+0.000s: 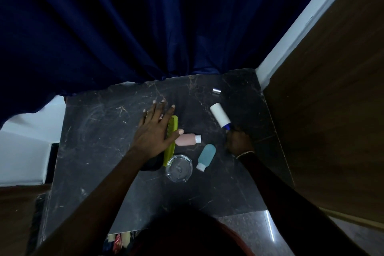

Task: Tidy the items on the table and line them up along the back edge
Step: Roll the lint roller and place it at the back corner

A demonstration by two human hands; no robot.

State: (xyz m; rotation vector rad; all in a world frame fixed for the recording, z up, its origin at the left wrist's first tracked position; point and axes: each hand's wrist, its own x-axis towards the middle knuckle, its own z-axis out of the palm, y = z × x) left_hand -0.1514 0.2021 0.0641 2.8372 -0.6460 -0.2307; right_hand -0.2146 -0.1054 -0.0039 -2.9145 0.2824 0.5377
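Head view: dark marble table (99,151) (dim), seemingly before curtain (124,27).

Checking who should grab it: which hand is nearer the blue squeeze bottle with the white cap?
Right. The right hand sits just right of the blue squeeze bottle, gripping the white lint roller; the left hand rests on the green comb, farther left.

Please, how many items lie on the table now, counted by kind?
Small bottles: 2, pink bottle and teal bottle
Comb: 1
Lint roller: 1
Glass ashtray: 1
Small silver cap: 1
Total: 6
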